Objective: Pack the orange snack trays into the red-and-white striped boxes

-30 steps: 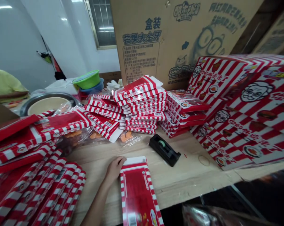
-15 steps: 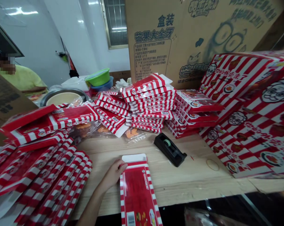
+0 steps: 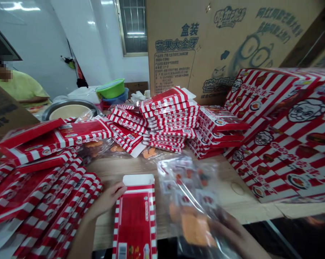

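Observation:
My left hand [image 3: 115, 194] grips the upper left edge of a red-and-white striped box [image 3: 135, 216], thumb and fingers closed on it. The box lies at the table's near edge, its white end flap raised at the far end. To its right, my right hand [image 3: 224, 230], blurred, holds a clear plastic bag [image 3: 189, 201]. Small printed sachets and orange pieces show through the bag. The bag is above the table, apart from the box.
Stacked striped boxes [image 3: 170, 115] stand at the back, with a leaning pile [image 3: 57, 190] at left. Large striped cartons [image 3: 294, 144] rise at right before a tall cardboard box [image 3: 184, 64]. Bowls [image 3: 111, 88] sit behind. A person in yellow [image 3: 22, 88] is at far left.
My right hand has come into view with the clear bag, covering where the black tape dispenser showed. My left hand and the box now appear further left in view.

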A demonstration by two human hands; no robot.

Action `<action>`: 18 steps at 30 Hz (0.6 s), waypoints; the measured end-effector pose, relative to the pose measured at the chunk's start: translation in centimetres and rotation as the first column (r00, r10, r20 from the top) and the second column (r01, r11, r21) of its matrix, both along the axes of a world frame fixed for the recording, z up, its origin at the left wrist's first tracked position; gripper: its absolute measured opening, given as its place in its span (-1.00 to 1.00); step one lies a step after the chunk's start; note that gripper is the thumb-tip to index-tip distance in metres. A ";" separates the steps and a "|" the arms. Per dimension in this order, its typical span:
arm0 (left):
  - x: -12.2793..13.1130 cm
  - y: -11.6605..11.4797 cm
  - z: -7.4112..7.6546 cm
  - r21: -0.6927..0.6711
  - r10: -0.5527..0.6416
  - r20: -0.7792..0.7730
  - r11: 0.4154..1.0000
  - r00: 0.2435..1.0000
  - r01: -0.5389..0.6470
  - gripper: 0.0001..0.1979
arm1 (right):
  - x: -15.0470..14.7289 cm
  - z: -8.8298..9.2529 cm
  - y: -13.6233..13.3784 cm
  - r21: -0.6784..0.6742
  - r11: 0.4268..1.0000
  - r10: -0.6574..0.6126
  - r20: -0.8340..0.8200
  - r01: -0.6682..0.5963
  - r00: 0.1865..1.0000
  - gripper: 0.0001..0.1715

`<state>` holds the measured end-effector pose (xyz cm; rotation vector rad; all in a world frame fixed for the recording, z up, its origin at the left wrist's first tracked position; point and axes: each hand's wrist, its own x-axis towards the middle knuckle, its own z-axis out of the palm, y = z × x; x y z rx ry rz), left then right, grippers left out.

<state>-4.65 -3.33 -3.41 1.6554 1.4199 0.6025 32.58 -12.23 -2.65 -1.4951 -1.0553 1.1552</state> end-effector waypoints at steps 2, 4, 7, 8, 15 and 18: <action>-1.8 -1.0 1.4 -0.020 0.042 0.014 0.999 0.999 -0.042 -0.67 | -2.1 -0.2 3.4 -0.009 0.971 0.237 -0.031 -0.237 0.971 -0.63; -2.9 -2.1 2.4 -0.040 0.128 0.050 0.991 0.990 -0.126 -0.66 | -4.1 -0.7 6.0 0.016 0.941 0.338 -0.020 -0.337 0.941 -0.61; -2.9 -3.0 2.3 -0.066 0.192 0.093 0.980 0.977 -0.186 -0.66 | -5.7 -1.5 7.7 0.077 0.960 0.253 0.162 -0.268 0.954 -0.65; -2.5 -3.0 1.9 -0.065 0.178 0.092 0.983 0.980 -0.172 -0.66 | -5.7 -1.6 7.8 0.088 0.962 0.234 0.219 -0.258 0.947 -0.69; 1.2 -2.4 -0.6 0.008 0.095 0.090 0.995 0.991 -0.096 -0.70 | -4.4 2.0 6.6 0.236 0.970 -0.019 0.293 -0.053 0.956 -0.63; 1.4 -2.2 -0.7 0.036 0.100 0.087 0.994 0.991 -0.104 -0.71 | -5.4 3.7 5.9 0.430 0.897 -0.309 0.452 0.099 0.837 -0.71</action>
